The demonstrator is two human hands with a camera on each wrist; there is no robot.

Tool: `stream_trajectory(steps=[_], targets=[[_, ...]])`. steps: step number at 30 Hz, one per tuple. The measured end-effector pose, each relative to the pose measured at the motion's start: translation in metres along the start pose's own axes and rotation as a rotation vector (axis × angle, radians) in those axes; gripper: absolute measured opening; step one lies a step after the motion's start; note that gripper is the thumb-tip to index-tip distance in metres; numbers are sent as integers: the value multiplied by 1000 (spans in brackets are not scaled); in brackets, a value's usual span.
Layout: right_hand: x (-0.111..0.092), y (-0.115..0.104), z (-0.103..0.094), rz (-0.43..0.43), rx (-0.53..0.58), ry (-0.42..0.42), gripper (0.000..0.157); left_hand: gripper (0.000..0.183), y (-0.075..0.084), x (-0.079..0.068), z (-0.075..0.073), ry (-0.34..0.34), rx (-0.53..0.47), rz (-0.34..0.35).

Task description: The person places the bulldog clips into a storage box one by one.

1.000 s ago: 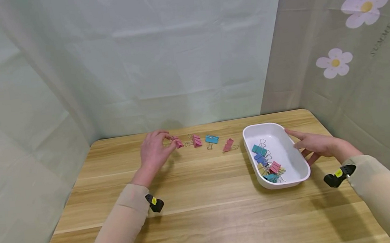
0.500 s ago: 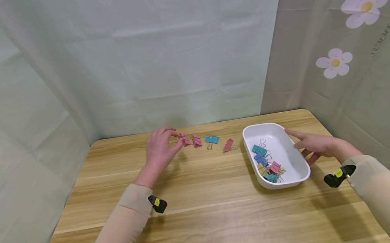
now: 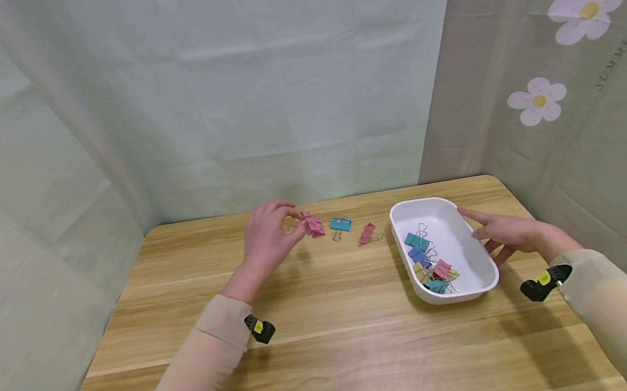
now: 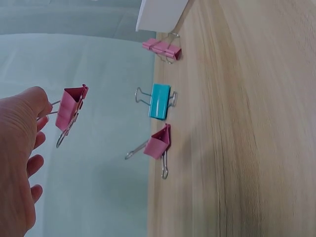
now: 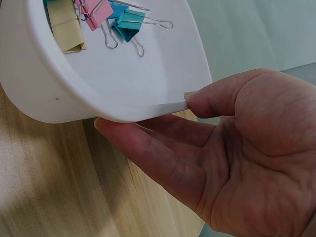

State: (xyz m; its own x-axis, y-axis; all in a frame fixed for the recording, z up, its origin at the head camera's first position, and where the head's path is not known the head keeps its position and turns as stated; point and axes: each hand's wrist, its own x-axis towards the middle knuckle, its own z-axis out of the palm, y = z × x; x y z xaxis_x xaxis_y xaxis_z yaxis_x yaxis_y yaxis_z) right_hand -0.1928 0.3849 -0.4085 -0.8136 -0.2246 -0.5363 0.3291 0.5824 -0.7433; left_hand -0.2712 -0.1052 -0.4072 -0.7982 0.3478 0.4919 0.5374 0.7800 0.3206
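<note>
My left hand [image 3: 268,235] pinches a pink binder clip [image 4: 69,109] by its wire handle, seen raised off the table in the left wrist view. Behind it in the head view, partly covered, another pink binder clip [image 4: 158,143] lies on the table. A blue binder clip [image 3: 341,224] and a further pink binder clip [image 3: 367,234] lie to the right, in a loose row. My right hand [image 3: 509,233] holds the right side of a white plastic tray [image 3: 471,249], thumb at the rim and fingers against the outside.
Inside the tray, several binder clips are heaped on its left side, among them a green one [image 3: 417,241], a blue-violet one [image 3: 419,256] and a pink one [image 3: 442,269]. The wooden table [image 3: 335,346] ends at a hanging pale cloth [image 3: 291,96] behind; a flowered cloth [image 3: 587,128] hangs at right.
My left hand has moved right with the pink binder clip, which now overlaps the pink clip lying on the table in the head view. The right hand and tray have stayed put.
</note>
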Motion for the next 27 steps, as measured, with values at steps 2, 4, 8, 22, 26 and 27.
stream_trajectory(steps=[2,4,8,22,26,27], targets=[[0,0,0,3,-1,1,82,18,3,0,0,1,-1,7],[-1,-1,0,4,0,2,81,19,5,1,0,-2,-5,11],[-1,-1,0,3,3,0,81,22,10,1,2,-19,-10,16],[-2,-2,0,10,0,0,81,23,31,6,9,-31,-17,73],[-2,-2,-1,7,-6,-3,80,22,38,8,12,-23,-11,94],[-1,-1,-1,8,-7,-2,79,22,39,8,13,-23,-11,100]])
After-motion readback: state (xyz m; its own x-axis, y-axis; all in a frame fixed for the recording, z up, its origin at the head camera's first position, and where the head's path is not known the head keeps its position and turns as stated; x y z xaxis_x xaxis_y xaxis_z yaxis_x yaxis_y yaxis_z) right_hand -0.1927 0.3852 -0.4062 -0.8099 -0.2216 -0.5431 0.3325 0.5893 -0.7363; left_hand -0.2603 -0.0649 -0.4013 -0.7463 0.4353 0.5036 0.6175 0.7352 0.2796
